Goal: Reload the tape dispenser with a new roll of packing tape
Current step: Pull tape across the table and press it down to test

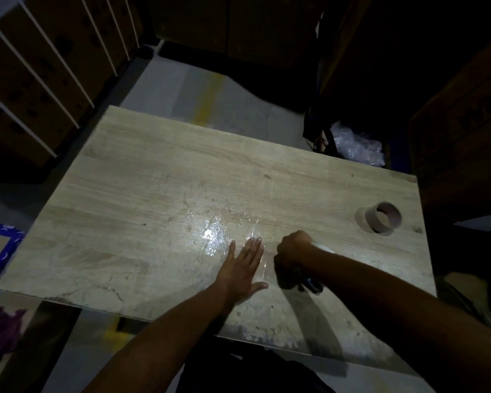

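Note:
My left hand (245,265) lies flat, fingers spread, on a glossy strip of clear tape (214,236) stuck to the wooden table (153,194). Just to its right, my right hand (292,251) is closed in a fist around the tape dispenser (312,285). Only a dark part of the dispenser shows beneath my wrist, and a pale edge of the tape roll (323,247) peeks out behind the hand. An empty brown cardboard tape core (383,217) lies on its side near the table's right edge, well apart from both hands.
Stacked cardboard boxes (40,80) stand to the left and behind the table. Crumpled clear plastic wrap (357,146) sits past the far right edge. A blue-edged box (0,251) is at the lower left. The room is dim.

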### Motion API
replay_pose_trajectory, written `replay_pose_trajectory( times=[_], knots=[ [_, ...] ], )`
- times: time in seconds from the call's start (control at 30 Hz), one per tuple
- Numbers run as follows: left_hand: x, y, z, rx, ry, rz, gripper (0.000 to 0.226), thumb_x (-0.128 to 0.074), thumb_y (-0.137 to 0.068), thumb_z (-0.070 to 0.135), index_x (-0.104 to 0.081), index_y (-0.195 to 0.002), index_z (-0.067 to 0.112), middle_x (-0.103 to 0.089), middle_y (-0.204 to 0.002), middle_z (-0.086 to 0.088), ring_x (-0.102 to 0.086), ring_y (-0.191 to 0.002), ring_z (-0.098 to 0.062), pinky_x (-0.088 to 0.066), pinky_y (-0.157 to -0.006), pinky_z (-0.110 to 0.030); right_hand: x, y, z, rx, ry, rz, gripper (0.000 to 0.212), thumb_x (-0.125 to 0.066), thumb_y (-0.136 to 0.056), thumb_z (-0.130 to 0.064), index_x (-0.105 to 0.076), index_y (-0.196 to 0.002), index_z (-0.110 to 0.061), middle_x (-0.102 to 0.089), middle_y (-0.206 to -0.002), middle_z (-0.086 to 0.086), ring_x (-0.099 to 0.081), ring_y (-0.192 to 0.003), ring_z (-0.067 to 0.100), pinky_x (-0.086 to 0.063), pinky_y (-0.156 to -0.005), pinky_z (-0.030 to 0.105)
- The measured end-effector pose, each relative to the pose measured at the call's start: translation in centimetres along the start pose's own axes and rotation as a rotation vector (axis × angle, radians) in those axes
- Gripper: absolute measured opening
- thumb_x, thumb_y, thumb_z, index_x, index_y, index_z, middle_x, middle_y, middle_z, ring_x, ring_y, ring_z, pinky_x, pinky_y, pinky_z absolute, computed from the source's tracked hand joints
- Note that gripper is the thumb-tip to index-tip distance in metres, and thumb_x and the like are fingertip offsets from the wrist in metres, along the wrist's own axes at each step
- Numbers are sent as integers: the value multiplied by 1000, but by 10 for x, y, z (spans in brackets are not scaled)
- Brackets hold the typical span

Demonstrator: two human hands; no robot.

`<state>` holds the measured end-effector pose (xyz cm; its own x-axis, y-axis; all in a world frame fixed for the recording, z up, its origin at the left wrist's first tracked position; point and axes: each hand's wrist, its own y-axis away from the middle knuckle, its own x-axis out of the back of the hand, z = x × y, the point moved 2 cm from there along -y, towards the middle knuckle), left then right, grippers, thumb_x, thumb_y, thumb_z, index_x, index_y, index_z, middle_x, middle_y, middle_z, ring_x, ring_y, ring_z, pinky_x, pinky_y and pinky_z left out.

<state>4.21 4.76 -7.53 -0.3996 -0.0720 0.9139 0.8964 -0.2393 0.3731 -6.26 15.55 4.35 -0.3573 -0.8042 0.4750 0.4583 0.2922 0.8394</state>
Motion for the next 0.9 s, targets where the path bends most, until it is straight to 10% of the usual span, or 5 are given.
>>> replay_pose_trajectory(
  times=[0.23,0.43,0.5,0.63,0.9],
  knots=[
    [7,0,-13,-93,-23,45,94,-11,-91,79,-2,-159,15,8,-167,-4,13,-154,-24,0,-119,-64,-7,-7,66,48,-840,-84,15,-62,-83,-2,-61,-69,-6,-62,-88,20,-64,-61,24,-54,-64,27],
    [21,3,-5,161,283,186,74,-17,-99,62,-25,-155,14,-20,-164,-1,-14,-153,-27,-16,-120,-56,-34,-15,95,-149,-1494,108,30,-86,-73,-36,-76,-75,-7,-69,-64,2,-61,-59,15,-48,-58,27],
    [27,4,-6,335,509,436,55,-26,-101,48,-57,-127,11,-61,-131,-10,-53,-124,-33,-42,-101,-47,-50,-20,91,-249,-1773,187,35,-89,-69,-35,-77,-76,-3,-72,-67,7,-62,-57,18,-49,-56,27],
    [35,6,1,566,1049,620,38,-39,-104,27,-54,-74,10,-57,-71,-12,-53,-69,-21,-40,-63,-37,-69,-29,62,-360,-2270,345,41,-91,-67,-23,-75,-85,9,-75,-88,24,-69,-70,30,-56,-66,39],
    [49,-13,15,693,1587,482,31,-52,-101,21,-61,-79,2,-63,-67,-16,-58,-57,-24,-50,-56,-38,-90,-46,18,-545,-2442,597,25,-85,-71,-38,-79,-61,-16,-76,-69,9,-70,-69,28,-58,-78,49]
  ],
)
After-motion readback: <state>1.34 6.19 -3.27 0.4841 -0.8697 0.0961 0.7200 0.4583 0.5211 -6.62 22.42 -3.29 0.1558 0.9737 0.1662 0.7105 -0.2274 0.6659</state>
